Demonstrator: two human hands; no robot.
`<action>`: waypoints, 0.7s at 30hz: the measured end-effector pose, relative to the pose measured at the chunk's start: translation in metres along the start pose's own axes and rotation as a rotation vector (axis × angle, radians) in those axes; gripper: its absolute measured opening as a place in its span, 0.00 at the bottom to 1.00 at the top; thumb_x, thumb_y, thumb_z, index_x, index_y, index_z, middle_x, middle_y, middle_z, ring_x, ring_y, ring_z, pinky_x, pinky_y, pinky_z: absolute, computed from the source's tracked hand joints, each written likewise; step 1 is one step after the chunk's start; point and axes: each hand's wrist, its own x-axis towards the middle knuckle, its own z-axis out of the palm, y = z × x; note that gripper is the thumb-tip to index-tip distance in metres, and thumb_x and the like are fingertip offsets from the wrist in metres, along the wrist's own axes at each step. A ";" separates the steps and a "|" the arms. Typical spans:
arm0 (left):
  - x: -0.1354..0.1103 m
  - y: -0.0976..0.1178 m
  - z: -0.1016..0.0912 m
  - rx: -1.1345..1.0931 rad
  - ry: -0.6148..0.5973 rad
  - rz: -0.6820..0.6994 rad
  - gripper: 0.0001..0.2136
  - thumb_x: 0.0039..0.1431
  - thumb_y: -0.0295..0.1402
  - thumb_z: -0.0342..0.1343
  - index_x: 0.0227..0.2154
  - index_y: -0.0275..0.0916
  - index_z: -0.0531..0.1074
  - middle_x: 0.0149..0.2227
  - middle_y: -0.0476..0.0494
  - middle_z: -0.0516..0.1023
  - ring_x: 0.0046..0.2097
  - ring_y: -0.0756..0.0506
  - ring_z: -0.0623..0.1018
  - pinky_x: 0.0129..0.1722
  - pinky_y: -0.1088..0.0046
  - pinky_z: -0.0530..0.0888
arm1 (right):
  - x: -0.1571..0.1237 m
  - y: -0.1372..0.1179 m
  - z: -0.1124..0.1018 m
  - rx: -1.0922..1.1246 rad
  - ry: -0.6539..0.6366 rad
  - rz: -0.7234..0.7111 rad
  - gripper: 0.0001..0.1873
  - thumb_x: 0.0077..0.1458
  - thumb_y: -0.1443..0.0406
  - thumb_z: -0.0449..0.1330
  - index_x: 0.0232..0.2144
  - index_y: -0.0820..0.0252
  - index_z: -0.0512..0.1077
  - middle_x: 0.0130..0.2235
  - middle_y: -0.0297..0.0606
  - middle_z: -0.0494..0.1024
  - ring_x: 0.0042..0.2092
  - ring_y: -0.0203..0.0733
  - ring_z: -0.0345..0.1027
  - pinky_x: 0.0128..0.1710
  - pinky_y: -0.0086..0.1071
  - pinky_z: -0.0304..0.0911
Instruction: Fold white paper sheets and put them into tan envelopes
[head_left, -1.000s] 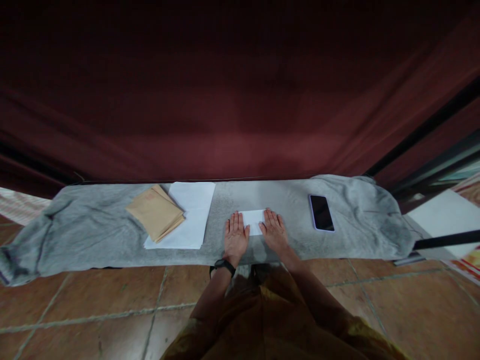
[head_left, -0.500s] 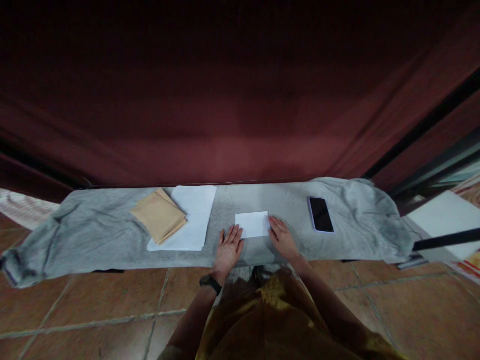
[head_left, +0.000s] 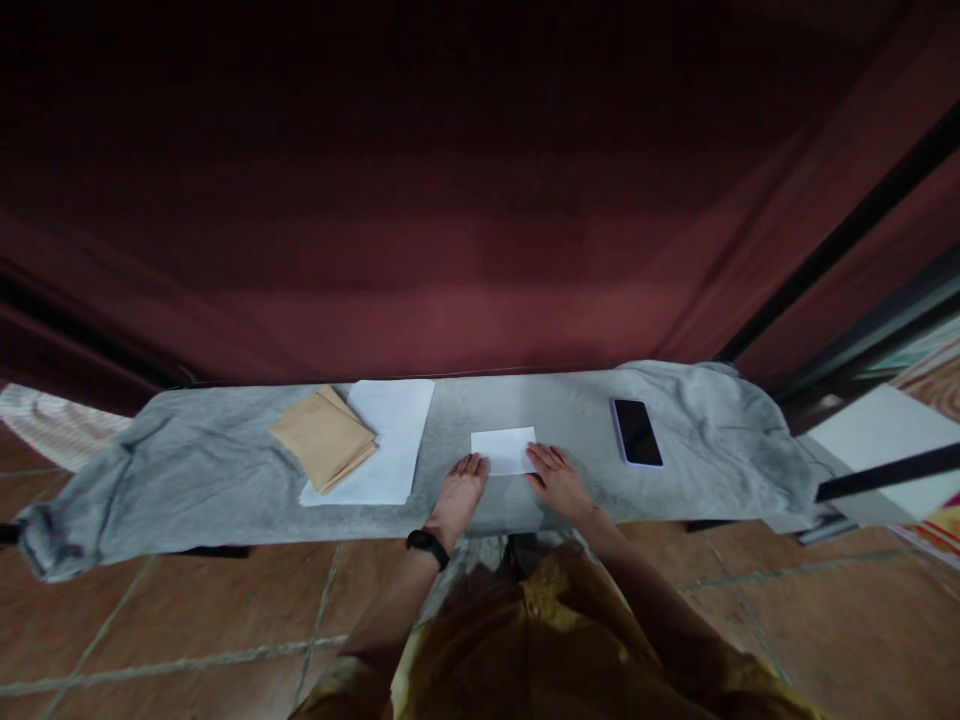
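Observation:
A small white folded paper (head_left: 504, 450) lies on the grey cloth in front of me. My left hand (head_left: 461, 490), with a dark band on its wrist, has its fingers drawn together at the paper's left edge; its thumb is hidden. At the opposite end, the fingers of my right hand (head_left: 559, 482) rest over the right edge, and the thumb shows by the lower right corner. Left of my hands, brown envelopes (head_left: 322, 440) lie fanned on a stack of white sheets (head_left: 401, 430). A phone (head_left: 637, 432) with a pale purple rim lies to the right.
The grey cloth (head_left: 202, 470) covers a long narrow bench, bunched at both ends. A dark red panel (head_left: 480, 290) rises behind it. Black bars slant at both sides. A white board (head_left: 885, 440) stands at the right, above the tiled floor (head_left: 285, 590).
My right fingers have slid from beside the paper onto its right edge. My left fingers, spread before, are now drawn together at the left edge. The view has shifted slightly.

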 end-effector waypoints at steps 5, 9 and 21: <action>0.002 -0.002 -0.017 -0.209 0.173 -0.069 0.12 0.68 0.30 0.48 0.44 0.41 0.77 0.48 0.40 0.82 0.54 0.42 0.78 0.59 0.60 0.70 | 0.006 0.002 -0.011 0.262 0.117 0.064 0.17 0.62 0.67 0.53 0.48 0.54 0.78 0.54 0.40 0.80 0.58 0.46 0.71 0.63 0.47 0.59; 0.013 -0.006 -0.024 -0.753 0.306 -0.269 0.10 0.66 0.40 0.52 0.36 0.41 0.76 0.34 0.47 0.81 0.38 0.45 0.79 0.42 0.69 0.75 | 0.016 0.003 -0.026 0.568 0.214 0.222 0.15 0.65 0.58 0.51 0.42 0.55 0.77 0.40 0.38 0.83 0.41 0.44 0.76 0.44 0.36 0.70; 0.016 0.011 0.020 -1.288 0.185 -0.611 0.20 0.56 0.32 0.59 0.52 0.37 0.70 0.25 0.55 0.72 0.24 0.50 0.73 0.25 0.75 0.70 | 0.050 -0.001 -0.002 0.333 0.224 0.559 0.18 0.69 0.56 0.47 0.43 0.61 0.72 0.31 0.39 0.78 0.31 0.41 0.71 0.32 0.30 0.61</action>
